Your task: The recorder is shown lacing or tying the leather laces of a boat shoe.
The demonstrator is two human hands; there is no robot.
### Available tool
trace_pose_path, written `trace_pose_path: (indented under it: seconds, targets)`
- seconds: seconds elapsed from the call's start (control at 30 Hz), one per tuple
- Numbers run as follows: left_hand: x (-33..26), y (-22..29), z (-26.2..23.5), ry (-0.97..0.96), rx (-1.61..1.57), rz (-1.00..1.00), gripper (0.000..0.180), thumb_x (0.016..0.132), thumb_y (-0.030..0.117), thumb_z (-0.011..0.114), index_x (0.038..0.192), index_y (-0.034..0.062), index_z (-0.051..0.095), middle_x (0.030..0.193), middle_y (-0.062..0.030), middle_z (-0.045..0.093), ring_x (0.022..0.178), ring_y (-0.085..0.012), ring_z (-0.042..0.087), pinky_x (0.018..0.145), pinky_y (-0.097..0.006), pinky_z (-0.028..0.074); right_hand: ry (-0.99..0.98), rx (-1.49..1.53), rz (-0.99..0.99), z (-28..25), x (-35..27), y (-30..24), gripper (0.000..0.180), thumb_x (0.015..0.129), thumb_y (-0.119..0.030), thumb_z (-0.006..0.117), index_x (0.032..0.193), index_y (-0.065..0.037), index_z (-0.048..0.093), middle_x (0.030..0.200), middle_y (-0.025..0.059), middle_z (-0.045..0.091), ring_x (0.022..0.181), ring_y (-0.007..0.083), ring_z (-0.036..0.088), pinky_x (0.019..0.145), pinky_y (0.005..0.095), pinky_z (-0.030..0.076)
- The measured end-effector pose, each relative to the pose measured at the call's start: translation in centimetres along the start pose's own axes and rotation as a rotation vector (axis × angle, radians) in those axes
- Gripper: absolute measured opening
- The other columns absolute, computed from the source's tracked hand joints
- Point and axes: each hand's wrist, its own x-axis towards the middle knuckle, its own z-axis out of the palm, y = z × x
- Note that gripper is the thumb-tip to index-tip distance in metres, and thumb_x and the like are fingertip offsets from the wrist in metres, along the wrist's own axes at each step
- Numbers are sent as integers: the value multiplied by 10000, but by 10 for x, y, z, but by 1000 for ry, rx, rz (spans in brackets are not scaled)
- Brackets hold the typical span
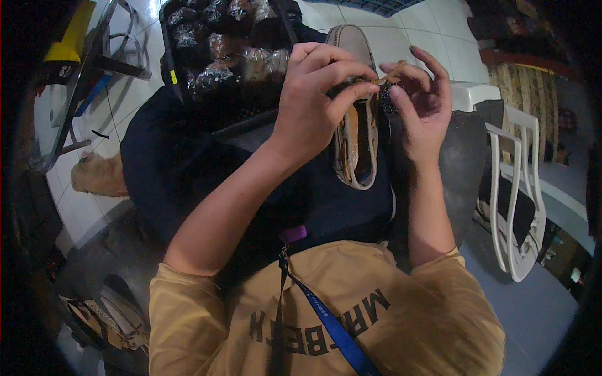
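Black tray point(172, 75) at upper centre holds rows of shiny wrapped dark items point(219, 44). White plastic chair point(517, 188) stands at right on the floor. Metal frame point(81, 81) with a yellow part point(72, 37) at upper left on white tiles; tan bundle point(97, 175) below it.

This looks like a small shoe repair workshop. A rack of wrapped shoes point(226, 44) stands on the tiled floor point(401, 31). A white plastic chair point(517, 188) is near.
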Motion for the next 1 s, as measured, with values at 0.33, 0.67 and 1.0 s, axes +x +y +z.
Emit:
trace_pose_path:
  seconds: [0.33,0.67,1.0]
  targets:
    - [4,0,-3,-42,-23,-20,214,845,137,834,1054,128,790,1056,-44,732,1092,-258,616,984,-387,456,-104,-490,-150,-9,3,0,587,902,1,785,1456,-39,596,1339,121,694,1179,215,709,1029,353,550]
    - [7,-1,-9,-82,-25,-101,157,889,122,808,1035,75,772,1046,-77,723,1066,-256,619,960,-373,467,-130,-894,-67,-75,4,-23,346,922,-119,807,1242,-88,679,988,101,667,782,213,624,694,377,520]
    - [8,1,-11,-131,36,-87,148,910,146,800,1043,85,777,1044,-63,690,1088,-245,582,992,-373,432,-51,-1439,-14,-106,2,-43,312,924,-192,800,1184,-34,732,1093,163,736,1047,348,694,958,395,525]
